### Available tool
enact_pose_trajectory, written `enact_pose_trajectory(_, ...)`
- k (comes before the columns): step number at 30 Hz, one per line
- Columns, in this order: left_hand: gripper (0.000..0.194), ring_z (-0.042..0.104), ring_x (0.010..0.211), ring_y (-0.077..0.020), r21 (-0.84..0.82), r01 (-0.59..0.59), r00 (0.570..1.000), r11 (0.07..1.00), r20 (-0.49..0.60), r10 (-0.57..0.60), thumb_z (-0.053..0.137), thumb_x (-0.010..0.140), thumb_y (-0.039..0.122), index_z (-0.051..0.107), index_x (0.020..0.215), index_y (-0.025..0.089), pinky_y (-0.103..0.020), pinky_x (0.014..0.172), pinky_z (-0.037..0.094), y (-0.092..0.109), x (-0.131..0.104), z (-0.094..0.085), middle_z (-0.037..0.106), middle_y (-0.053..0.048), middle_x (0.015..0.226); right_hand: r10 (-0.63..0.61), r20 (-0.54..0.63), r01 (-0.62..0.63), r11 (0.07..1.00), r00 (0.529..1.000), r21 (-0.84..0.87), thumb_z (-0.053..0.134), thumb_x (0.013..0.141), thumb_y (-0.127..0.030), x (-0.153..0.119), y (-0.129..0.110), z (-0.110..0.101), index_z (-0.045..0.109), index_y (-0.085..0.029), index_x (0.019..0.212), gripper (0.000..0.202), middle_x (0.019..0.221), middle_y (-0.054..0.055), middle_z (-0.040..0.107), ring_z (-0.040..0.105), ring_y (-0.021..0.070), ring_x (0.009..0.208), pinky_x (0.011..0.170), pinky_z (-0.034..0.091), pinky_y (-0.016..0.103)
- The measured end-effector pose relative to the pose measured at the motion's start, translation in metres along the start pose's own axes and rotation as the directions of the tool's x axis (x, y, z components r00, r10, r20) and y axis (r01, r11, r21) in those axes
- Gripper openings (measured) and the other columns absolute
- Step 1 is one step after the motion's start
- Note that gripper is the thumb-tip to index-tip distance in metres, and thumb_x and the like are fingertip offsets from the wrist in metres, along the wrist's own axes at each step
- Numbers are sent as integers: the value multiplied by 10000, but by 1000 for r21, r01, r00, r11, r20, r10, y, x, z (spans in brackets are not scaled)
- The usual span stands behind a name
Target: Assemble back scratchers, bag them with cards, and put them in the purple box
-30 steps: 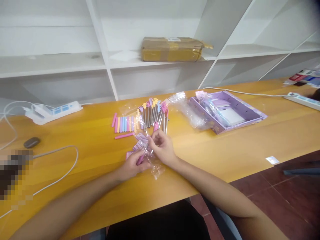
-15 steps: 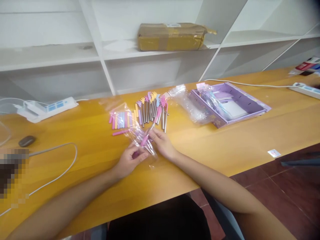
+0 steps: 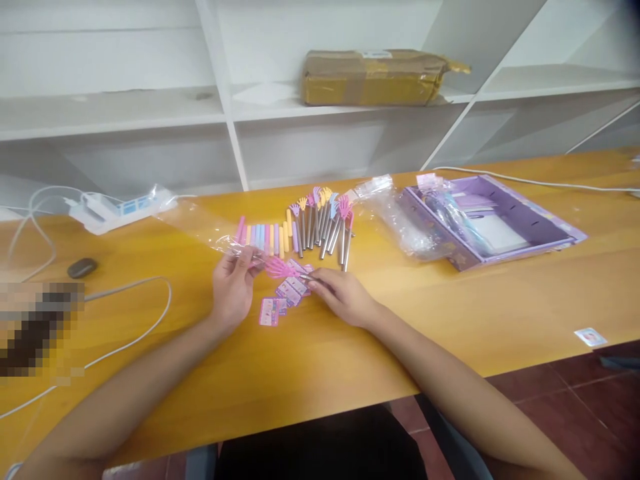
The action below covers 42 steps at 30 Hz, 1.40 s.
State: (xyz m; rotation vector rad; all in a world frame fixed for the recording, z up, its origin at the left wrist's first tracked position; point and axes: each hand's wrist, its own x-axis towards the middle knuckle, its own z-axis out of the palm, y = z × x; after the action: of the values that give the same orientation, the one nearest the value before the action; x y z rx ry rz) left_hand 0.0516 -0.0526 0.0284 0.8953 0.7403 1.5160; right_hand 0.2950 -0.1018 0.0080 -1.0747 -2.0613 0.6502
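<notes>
My left hand (image 3: pixel 233 290) is closed on a clear plastic bag (image 3: pixel 195 223), which stretches away to the upper left. In my right hand (image 3: pixel 345 297) the thin metal rod of a back scratcher is pinched; its pink hand-shaped head (image 3: pixel 281 268) points at my left fingers. Beneath it, several small printed cards (image 3: pixel 293 291) lie scattered on the table. Just beyond my hands is a row of pastel handle tubes (image 3: pixel 273 239). Beside the tubes, several more back scratchers (image 3: pixel 320 220) with metal rods and coloured hand-shaped heads lie fanned out.
Right of the scratchers lie clear plastic packaging (image 3: pixel 407 227) and a purple open box (image 3: pixel 525 200) holding bagged items. A power strip (image 3: pixel 123 208), white cables and a dark small object (image 3: pixel 82 268) are on the left. A taped carton (image 3: pixel 375 80) sits on the shelf.
My left hand has moved left with the bag, away from my right hand. Printed cards now show on the table between them. The view has shifted a little.
</notes>
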Motion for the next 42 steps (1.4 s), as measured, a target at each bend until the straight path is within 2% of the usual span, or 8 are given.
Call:
enact_pose_trajectory(7,316,679,786,-122,-9,9,1000,1000,-28,-9,947,787,419,743,840,183,-236,684,570,3,3,-3,727,-12,854,40,-48,-44,995,998,-89,452,1141,-417,2,6,-1,669,-187,1053,328,900,60,711,653,161,775,716,454,265)
enact_pose_trajectory(12,301,684,772,-114,12,36,999,999,7,-36,921,819,434,756,851,185,-227,685,575,0,-1,-1,742,-19,876,7,-24,-9,997,1000,-76,467,1141,-395,3,5,-3,678,-184,1024,320,891,57,714,652,151,758,711,455,257)
enact_pose_trajectory(16,324,719,829,-142,40,59,997,997,39,-61,920,812,460,758,854,182,-263,755,617,-3,-5,-1,759,-29,893,-5,-34,2,997,999,-72,478,1140,-381,3,4,-2,687,-181,1027,310,891,54,720,656,144,753,714,460,252)
enact_pose_trajectory(25,303,770,901,-194,92,143,981,985,120,-153,888,858,431,765,975,180,-330,805,653,-15,-14,-6,789,-60,1006,26,14,-26,999,1000,-32,456,1144,-419,3,4,-1,709,-178,1038,365,942,77,748,683,178,830,757,480,280)
enact_pose_trajectory(33,388,775,940,-226,230,170,977,958,89,-194,921,810,424,769,1065,174,-358,849,645,-36,-21,-19,808,-88,1056,35,50,-32,998,998,-55,448,1143,-458,1,5,5,722,-180,1084,394,967,81,762,687,178,823,747,461,276)
enact_pose_trajectory(36,370,775,918,-217,233,138,986,963,55,-154,917,816,430,765,1032,171,-351,843,642,-36,-20,-20,808,-77,1016,129,61,-122,987,990,-102,499,1122,-472,2,5,3,716,-182,1106,363,877,58,735,645,160,735,683,409,261)
enact_pose_trajectory(39,332,768,893,-180,173,64,998,983,14,-68,915,823,429,752,975,183,-312,833,634,-28,-13,-16,799,-41,973,269,92,-248,950,959,-189,541,1102,-474,4,5,-1,702,-180,1007,349,784,35,691,587,141,651,637,346,258)
enact_pose_trajectory(42,361,765,868,-158,129,39,999,991,-11,-38,924,804,463,741,950,188,-271,790,627,-22,-6,-12,791,-22,939,268,136,-238,950,954,-202,482,1127,-471,5,7,-4,679,-175,948,398,811,48,693,589,140,678,649,334,261)
